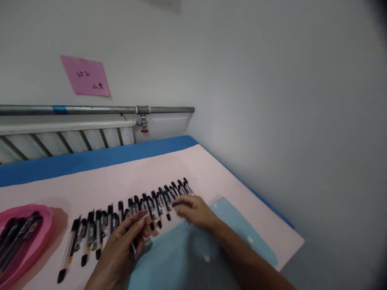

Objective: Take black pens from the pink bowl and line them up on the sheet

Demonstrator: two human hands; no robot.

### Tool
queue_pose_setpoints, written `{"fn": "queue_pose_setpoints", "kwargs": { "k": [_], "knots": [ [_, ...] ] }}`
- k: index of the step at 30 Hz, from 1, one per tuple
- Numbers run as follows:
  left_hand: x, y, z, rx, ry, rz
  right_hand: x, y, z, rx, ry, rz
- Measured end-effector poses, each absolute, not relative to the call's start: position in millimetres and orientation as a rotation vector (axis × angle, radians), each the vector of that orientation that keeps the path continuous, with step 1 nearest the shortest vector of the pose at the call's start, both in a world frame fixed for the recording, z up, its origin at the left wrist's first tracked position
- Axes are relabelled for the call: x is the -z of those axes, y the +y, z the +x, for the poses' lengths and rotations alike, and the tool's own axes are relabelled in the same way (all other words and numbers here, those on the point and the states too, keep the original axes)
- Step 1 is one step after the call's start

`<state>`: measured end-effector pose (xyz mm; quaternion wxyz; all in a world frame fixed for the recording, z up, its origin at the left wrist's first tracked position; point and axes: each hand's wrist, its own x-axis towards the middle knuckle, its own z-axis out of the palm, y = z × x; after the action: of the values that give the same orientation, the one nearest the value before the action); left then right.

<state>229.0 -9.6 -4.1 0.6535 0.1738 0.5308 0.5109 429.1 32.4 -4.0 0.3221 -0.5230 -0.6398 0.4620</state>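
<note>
My left hand [125, 241] is closed around a pen barrel [133, 250], whose lower end sticks out below the fingers. A small pale tip shows between its thumb and forefinger. To the right, my right hand [193, 211] hovers by the row of pens, slightly blurred, its fingers loosely curled and apart with nothing visible in them. Clear pens with black ends [98, 233] and separate black caps lie in a long slanting row on the pink table cover. Below both hands spreads a light blue plastic sheet or bag [169, 257].
A pink basin [45, 225] with several dark pens stands at the left. The pink cover [223, 173] lies over a blue tabletop [90, 158]. Behind are a radiator [72, 141], a pipe with a valve [143, 121], and a pink note [86, 76] on the wall.
</note>
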Motion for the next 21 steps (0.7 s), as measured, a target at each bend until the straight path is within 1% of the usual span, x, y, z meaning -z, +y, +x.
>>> {"fn": "queue_pose_setpoints", "kwargs": {
  "k": [3,5,11,15,18,21],
  "knots": [
    [-3,-9,228,-1.13,1.205,0.353,9,54,460,-0.731,-1.57,-1.714],
    [-6,-10,227,-1.115,1.196,0.355,13,63,475,-0.608,-1.56,-1.797],
    [-9,-14,227,-1.08,1.168,0.371,22,71,487,-0.547,-1.642,-1.796],
    [-8,-16,230,-1.079,1.104,0.314,19,66,482,-0.458,-1.632,-1.738],
    [-6,-18,233,-1.082,1.007,0.274,13,46,459,-0.435,-1.697,-1.527],
    [-3,-19,237,-1.081,0.946,0.258,8,19,424,-0.483,-2.034,-1.112]
  ]
}}
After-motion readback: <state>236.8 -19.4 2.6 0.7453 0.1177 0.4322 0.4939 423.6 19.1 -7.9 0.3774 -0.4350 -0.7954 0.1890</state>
